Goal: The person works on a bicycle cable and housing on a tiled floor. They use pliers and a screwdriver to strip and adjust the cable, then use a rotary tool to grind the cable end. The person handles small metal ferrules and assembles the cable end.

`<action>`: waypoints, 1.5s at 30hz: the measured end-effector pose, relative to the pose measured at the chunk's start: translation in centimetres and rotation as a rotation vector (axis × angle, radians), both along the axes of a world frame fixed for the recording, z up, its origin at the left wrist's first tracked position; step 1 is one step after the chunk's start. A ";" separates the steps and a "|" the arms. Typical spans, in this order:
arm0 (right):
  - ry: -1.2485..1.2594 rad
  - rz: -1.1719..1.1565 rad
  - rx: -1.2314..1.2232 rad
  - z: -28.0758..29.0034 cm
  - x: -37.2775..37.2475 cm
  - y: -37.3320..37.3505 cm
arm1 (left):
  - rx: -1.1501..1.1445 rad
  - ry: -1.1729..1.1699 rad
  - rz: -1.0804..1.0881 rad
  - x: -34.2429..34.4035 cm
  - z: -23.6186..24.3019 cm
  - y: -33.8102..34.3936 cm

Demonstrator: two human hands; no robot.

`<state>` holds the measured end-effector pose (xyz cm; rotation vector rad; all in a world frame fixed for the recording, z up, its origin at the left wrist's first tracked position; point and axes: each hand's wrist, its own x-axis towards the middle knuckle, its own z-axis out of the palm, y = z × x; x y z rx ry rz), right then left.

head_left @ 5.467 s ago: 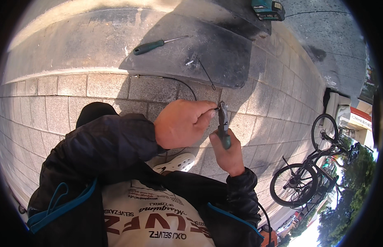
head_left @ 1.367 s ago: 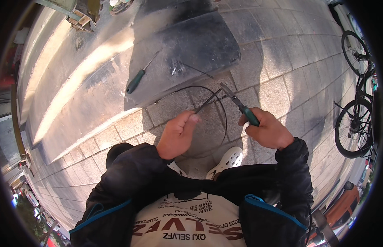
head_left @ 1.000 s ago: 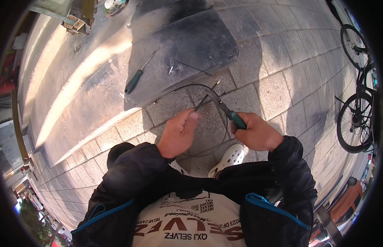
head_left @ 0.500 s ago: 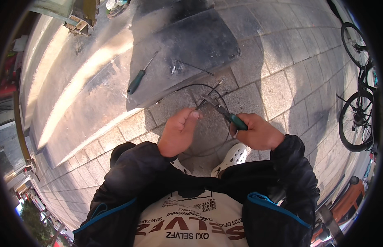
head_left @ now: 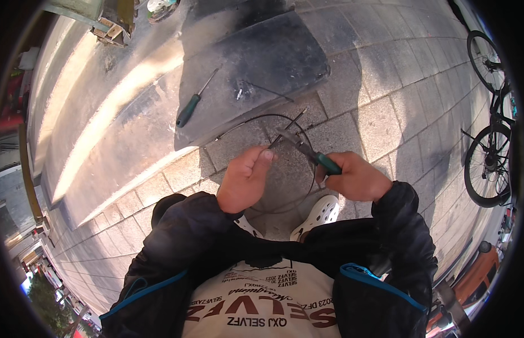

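Note:
My left hand [head_left: 245, 177] pinches a dark cable [head_left: 293, 121] that runs diagonally up to a pale-tipped end. My right hand [head_left: 355, 177] grips pliers with green handles [head_left: 328, 163]. Their jaws lie across the cable just above my left fingers; whether they are clamped on it I cannot tell. The rest of the cable curves in a thin loop over the pavers beneath my hands. On the dark step [head_left: 256, 50] lie a green-handled screwdriver [head_left: 188, 110], a small silver piece [head_left: 240, 93] and a thin dark rod or wire [head_left: 276, 93].
The stepped concrete edge [head_left: 115, 124] crosses the upper left, with a metal structure [head_left: 109, 25] beyond. Stone paving [head_left: 380, 124] extends rightwards to a black bicycle [head_left: 487, 163]. An orange vehicle [head_left: 470, 276] shows at lower right, my white clogs [head_left: 318, 217] below my hands.
My hands have separated and my view has turned since the oldest frame. Over the last second or so the pliers' jaws have slid from near the cable's upper end down towards my left hand.

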<state>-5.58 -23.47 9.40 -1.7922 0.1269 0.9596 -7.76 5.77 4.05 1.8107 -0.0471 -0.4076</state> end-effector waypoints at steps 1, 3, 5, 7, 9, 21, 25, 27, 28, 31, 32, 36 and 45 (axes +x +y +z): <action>0.059 -0.064 -0.047 0.3 0.8 -0.5 | -0.006 -0.011 0.005 0.0 -0.1 0.0; 0.078 -0.072 -0.053 1.0 0.1 0.1 | -0.019 -0.020 0.003 0.3 -0.1 -0.4; -0.103 0.169 0.093 0.1 -0.9 1.0 | -0.002 0.000 -0.008 0.3 0.3 0.1; 0.019 0.092 -0.019 0.5 0.0 0.2 | -0.014 -0.023 -0.008 0.1 0.2 0.0; 0.110 -0.075 -0.077 1.0 1.6 -1.6 | -0.022 -0.034 0.001 0.1 0.2 -0.1; -0.044 0.077 -0.074 0.8 0.5 -0.1 | -0.051 0.063 0.023 -0.2 0.5 0.6; -0.010 -0.018 -0.027 0.7 -0.4 0.6 | -0.062 0.054 0.012 -0.2 0.3 0.4; -0.293 0.169 0.011 -0.1 -1.3 1.0 | -0.053 0.060 0.019 -0.3 0.5 0.6; -0.189 0.044 -0.056 -0.3 0.0 -0.7 | -0.050 0.035 0.023 -0.3 0.7 0.5; -0.007 -0.107 -0.148 1.0 0.4 -1.0 | -0.050 0.024 0.008 -0.3 0.6 0.3; -0.050 -0.015 -0.106 1.3 0.1 0.2 | -0.041 0.040 -0.006 -0.5 0.5 0.5; -0.042 -0.007 -0.131 1.5 1.6 -1.6 | -0.032 -0.002 0.024 -0.6 0.7 0.8; 0.008 -0.179 -0.109 0.8 1.4 -2.3 | -0.026 0.007 0.024 -0.6 1.1 0.5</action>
